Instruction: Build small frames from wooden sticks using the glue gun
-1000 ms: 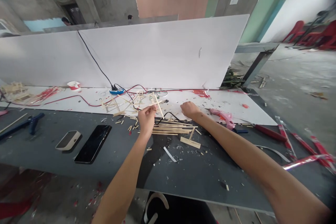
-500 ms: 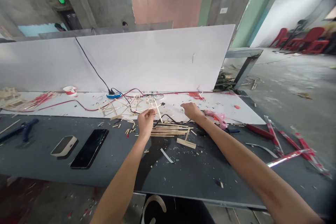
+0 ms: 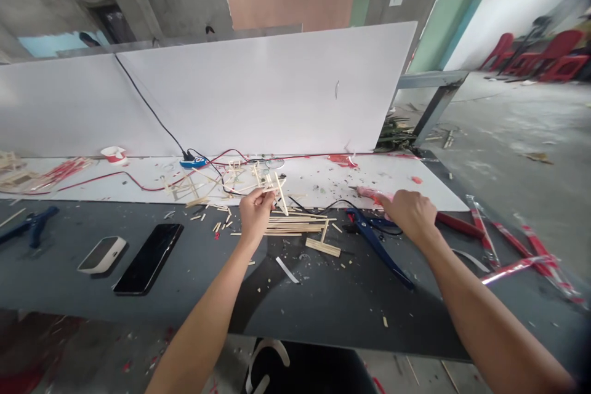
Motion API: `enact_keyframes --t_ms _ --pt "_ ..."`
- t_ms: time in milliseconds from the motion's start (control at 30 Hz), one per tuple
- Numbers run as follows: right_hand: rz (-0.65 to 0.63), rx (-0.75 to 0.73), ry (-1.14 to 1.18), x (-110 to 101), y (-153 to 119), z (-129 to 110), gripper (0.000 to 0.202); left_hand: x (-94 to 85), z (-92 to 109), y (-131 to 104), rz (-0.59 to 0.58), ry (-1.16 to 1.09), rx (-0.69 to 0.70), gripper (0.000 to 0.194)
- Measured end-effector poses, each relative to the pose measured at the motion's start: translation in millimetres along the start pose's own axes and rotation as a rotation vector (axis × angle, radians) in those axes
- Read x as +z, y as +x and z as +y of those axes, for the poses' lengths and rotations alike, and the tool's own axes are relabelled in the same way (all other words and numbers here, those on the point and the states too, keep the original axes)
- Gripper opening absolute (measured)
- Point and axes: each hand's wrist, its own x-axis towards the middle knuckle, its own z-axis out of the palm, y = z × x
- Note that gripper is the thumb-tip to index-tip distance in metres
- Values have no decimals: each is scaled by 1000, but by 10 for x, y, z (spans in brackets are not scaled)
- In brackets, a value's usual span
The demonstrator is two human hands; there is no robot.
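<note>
Between the thumb and fingers of my left hand, a small frame of thin wooden sticks is pinched above the workbench. My right hand is closed over the rear of a pink glue gun, with the thumb toward its body. The gun's handle is mostly hidden by the hand. Blue-handled pliers lie just left of the right wrist. Below the left hand is a row of loose wooden sticks, and a T-shaped stick piece lies beside it.
More stick frames lie behind the left hand near a blue power strip. A phone and a white device sit at left. Red-wrapped packets and a red handle are at right. A white panel stands behind.
My right hand has moved right, from above the white board to the glue gun, uncovering the blue-handled pliers. The left hand still holds the stick frame, which has turned slightly.
</note>
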Motion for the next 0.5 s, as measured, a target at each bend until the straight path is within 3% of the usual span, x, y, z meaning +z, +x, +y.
enact_keyframes --t_ms 100,267,333,433,500 --pt "-96 -31 28 109 45 98 64 60 59 -46 -14 -3 48 20" --pt "-127 -19 140 156 154 155 53 90 108 -72 -36 20 112 14" --pt "-47 3 166 118 157 176 53 86 104 -72 -65 13 130 11" --pt "255 28 300 24 105 194 54 90 116 -79 -97 8 122 11" --pt "391 -51 499 -31 40 191 57 101 138 -90 -111 5 93 13"
